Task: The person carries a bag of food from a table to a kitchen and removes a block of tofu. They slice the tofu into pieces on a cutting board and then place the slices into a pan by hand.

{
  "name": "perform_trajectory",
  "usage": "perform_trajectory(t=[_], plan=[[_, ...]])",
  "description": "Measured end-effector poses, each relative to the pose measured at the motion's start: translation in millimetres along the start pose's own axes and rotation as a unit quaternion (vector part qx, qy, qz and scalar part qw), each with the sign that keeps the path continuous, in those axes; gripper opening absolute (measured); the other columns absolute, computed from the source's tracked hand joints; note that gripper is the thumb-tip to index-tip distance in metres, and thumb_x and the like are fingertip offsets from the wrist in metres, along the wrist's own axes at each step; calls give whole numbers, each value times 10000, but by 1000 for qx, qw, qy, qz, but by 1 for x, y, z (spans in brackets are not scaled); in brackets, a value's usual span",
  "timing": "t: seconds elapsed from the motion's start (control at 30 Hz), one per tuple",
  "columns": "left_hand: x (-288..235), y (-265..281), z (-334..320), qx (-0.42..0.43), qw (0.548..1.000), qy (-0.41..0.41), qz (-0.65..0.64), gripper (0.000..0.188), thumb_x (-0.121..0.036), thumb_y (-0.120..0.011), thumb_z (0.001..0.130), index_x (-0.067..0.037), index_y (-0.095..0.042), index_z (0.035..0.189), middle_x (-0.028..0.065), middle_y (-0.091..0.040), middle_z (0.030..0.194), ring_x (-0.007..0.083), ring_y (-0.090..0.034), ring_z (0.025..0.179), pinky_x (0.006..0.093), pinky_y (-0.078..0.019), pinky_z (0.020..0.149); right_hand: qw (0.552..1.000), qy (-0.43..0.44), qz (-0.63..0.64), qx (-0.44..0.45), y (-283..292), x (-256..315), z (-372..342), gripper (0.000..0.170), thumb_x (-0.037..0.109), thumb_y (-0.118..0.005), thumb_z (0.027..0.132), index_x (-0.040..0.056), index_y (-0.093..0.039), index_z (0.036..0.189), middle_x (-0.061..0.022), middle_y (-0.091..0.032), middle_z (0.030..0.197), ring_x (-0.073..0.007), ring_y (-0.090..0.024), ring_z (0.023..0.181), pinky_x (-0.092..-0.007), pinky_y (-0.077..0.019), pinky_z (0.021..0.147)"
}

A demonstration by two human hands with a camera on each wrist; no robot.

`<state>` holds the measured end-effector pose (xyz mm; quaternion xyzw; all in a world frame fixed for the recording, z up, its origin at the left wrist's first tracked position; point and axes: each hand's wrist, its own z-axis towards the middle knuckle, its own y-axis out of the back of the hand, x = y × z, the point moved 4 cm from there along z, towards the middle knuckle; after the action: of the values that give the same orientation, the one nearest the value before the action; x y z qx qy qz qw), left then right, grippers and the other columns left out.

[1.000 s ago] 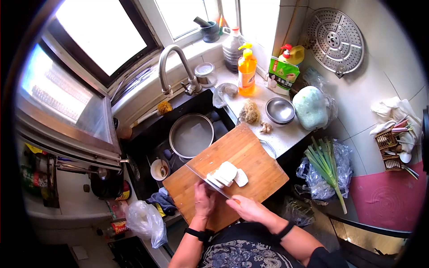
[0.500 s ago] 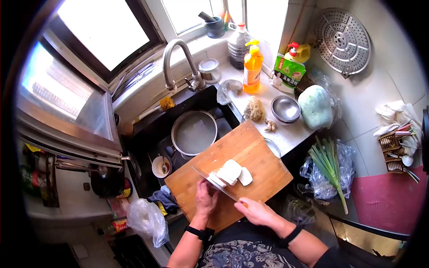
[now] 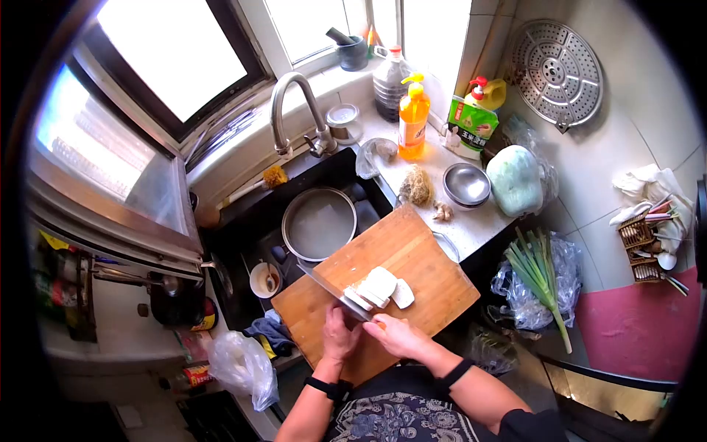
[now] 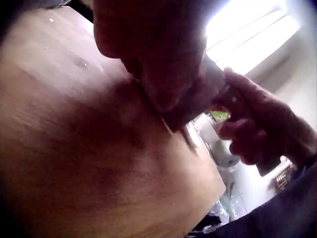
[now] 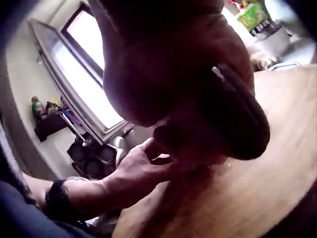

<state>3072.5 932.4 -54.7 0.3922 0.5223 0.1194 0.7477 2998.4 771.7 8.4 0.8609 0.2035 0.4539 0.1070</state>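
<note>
My right hand (image 3: pixel 398 337) grips the handle of a broad-bladed kitchen knife (image 3: pixel 324 281). The blade slants across the wooden cutting board (image 3: pixel 434 295), pointing toward the sink. Along its far side lie several thick white slices of food (image 3: pixel 381 282), one apart on the right. My left hand (image 3: pixel 340 337) is on the near side of the blade, its bent fingers close beside the metal. What lies under those fingers is hidden, so I cannot tell whether they hold anything. In the left wrist view, the blade's lower corner shows just past the left fingers (image 4: pixel 163 94).
The board overlaps the edge of a black sink (image 3: pixel 243 243) containing a round pan (image 3: pixel 319 221) and a small bowl (image 3: pixel 265 278). Metal bowls (image 3: pixel 467 186), ginger (image 3: pixel 442 211) and a large pale green gourd (image 3: pixel 514 180) stand beyond. Leeks (image 3: pixel 541 283) lie at right.
The knife and right hand drew back toward the lower right, then slid forward to the upper left, closer to the left hand. The left hand stays at the same place on the board.
</note>
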Motion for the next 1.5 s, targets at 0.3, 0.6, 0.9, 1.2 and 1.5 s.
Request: perform_trajectory(t=[0.3,0.6,0.9,1.2,1.5], plan=[[51,-19,-7,14,992,56,-114,760,-103,-880,642,-32,-455,1268,193,-530,1258,393,-554,1164,444,-495,955,998,-27,54,14,17,-12,-40,460,490,-519,1001,112,-634,1237,-213,-711,1020,-405,-684,970,-428,-540,848],[-14,-2,33,129,991,-34,32,960,-141,-869,672,-52,-351,1476,221,-465,1407,387,-490,1300,434,-445,1074,980,-42,136,-141,74,-59,-122,547,484,-583,1000,37,-595,1316,-174,-715,893,-183,-675,810,-340,-542,768],[-47,-42,65,174,981,-69,46,861,-150,-793,756,-73,-348,1489,219,-447,1441,404,-474,1308,462,-433,1079,928,-112,296,-195,71,-127,-149,722,571,-565,974,-24,-520,1381,1,-569,670,-75,-519,574,-246,-435,524],[-55,-79,95,177,980,-86,-22,889,-129,-792,754,-51,-316,1501,233,-421,1469,416,-408,1379,448,-375,1151,918,-120,309,-219,71,-144,-130,623,581,-550,978,35,-545,1278,11,-541,638,-80,-497,494,-252,-413,451],[-27,-14,49,93,992,-77,-28,721,-262,-799,817,-70,-439,1412,216,-471,1440,399,-469,1336,456,-411,1117,907,-143,336,-211,75,-172,-138,568,456,-597,1000,21,-551,1362,-66,-619,698,-138,-602,634,-331,-490,519]])
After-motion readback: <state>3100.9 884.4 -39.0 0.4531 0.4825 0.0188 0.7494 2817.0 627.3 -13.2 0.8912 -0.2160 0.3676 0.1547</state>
